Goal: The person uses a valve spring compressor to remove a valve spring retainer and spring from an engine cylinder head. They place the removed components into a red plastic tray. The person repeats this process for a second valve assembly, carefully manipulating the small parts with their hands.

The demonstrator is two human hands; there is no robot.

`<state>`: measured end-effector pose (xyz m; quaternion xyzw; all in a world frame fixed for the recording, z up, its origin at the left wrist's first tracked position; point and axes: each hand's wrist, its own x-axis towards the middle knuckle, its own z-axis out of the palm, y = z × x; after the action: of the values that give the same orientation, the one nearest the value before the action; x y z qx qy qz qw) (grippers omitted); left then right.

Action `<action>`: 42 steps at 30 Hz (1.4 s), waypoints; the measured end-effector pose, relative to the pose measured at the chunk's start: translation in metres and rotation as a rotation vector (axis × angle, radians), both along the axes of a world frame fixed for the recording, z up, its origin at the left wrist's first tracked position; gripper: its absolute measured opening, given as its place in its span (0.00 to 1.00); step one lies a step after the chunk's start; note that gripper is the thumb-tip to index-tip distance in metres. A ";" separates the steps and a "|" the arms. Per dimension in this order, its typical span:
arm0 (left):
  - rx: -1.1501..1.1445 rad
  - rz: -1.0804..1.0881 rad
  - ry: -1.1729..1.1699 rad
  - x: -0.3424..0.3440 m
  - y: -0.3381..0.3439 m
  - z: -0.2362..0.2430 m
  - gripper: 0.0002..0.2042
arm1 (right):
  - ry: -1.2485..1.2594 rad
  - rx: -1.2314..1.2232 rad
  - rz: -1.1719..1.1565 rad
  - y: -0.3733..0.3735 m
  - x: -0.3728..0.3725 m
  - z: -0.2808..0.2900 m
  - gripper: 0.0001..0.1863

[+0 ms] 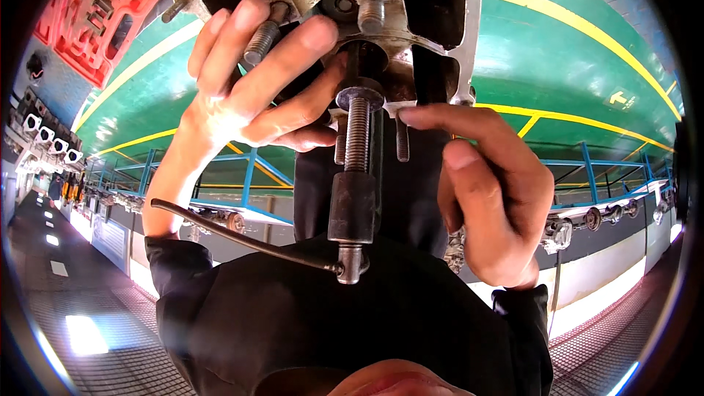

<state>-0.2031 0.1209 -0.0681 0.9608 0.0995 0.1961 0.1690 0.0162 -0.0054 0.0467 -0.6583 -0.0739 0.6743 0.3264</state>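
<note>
A grey metal engine casting (433, 33) fills the upper middle, with threaded bolts (372, 7) sticking out of it. Below its bore hangs a screw puller: a threaded rod (357, 136) under a dark round collar (360, 93), a black sleeve (352, 207) and a thin bent bar handle (246, 237). My left hand (253, 92) lies over the casting, fingers spread, one fingertip reaching behind the collar. On the other side my right hand (499, 191) has its index finger stretched to the top of a small threaded stud (402, 138), thumb apart. What the left fingertips touch is partly hidden.
At the upper left lies an open red tool case (99, 18) with metal tools. Blue railings (246, 177) stand on both sides, and engine parts (561, 233) line the right. The green floor (543, 51) carries yellow lines.
</note>
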 end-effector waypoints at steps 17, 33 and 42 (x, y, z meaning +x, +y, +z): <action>-1.564 0.948 0.202 -0.003 -0.063 0.096 0.22 | 0.083 -0.187 0.399 0.045 -0.003 0.003 0.38; -1.520 0.945 0.089 0.001 -0.068 0.088 0.22 | 0.136 -0.220 0.469 0.050 0.002 0.001 0.38; -1.510 0.951 0.126 0.004 -0.069 0.090 0.22 | 0.107 -0.209 0.667 0.059 0.008 -0.003 0.34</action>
<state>-0.1987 0.0515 0.0216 0.4597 0.5991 0.0746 0.6513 0.0240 0.0539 0.0442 -0.5914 -0.1982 0.7813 0.0223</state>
